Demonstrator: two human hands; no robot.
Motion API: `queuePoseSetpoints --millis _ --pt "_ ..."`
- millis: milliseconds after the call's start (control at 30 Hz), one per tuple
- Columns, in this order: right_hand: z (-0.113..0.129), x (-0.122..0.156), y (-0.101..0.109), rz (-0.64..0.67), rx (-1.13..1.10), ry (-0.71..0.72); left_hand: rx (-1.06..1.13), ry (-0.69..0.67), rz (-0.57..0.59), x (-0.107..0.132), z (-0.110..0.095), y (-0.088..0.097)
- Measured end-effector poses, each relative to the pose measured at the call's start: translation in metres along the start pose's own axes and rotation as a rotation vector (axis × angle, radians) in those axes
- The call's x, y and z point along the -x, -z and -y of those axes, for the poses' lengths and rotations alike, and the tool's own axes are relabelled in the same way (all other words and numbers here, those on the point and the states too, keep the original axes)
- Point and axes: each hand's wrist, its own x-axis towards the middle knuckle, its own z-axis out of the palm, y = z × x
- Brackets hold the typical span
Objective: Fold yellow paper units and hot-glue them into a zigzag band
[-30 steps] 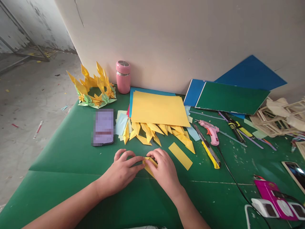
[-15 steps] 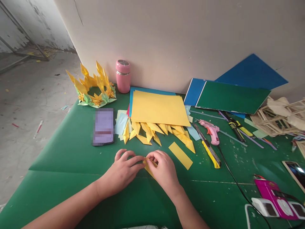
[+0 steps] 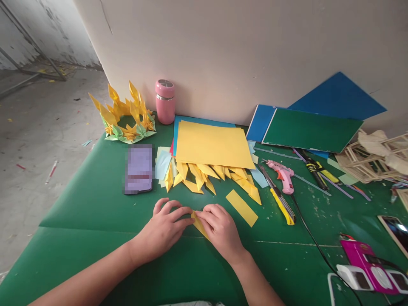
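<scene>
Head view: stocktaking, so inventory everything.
Table: one, green, below
Crown: one, yellow/green, left
Flask: one, pink, back
Sheets: several, mixed, centre
Folded papers: many, yellow, centre
Strip: one, yellow, right
Slab: one, purple, left
Glue gun: one, pink, right
Cutter: one, yellow, right
Boards: several, blue/green, back
Tools: uncounted, mixed, right
Frames: uncounted, tan, right
Phone: one, dark, right
Device: one, magenta, right
Held paper: one, yellow, centre
Left hand, right hand: two, bare, centre

On the tabletop [image 3: 95, 193], your paper strip [image 3: 199, 225] lies between your left hand [image 3: 168, 225] and right hand [image 3: 221, 231]; beyond it, folded pieces [image 3: 199, 177] front the paper stack [image 3: 214, 144]; left stands the crown [image 3: 136, 111], behind a phone [image 3: 139, 163]; right lie the cutter [image 3: 278, 200] and glue gun [image 3: 284, 173].
</scene>
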Motion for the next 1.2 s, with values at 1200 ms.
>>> queuePoseSetpoints --millis 1200 --pt "-0.0023 0.0038 -0.0001 -0.037 -0.010 0.048 -0.088 0.012 0.007 0.0031 -0.0025 -0.0066"
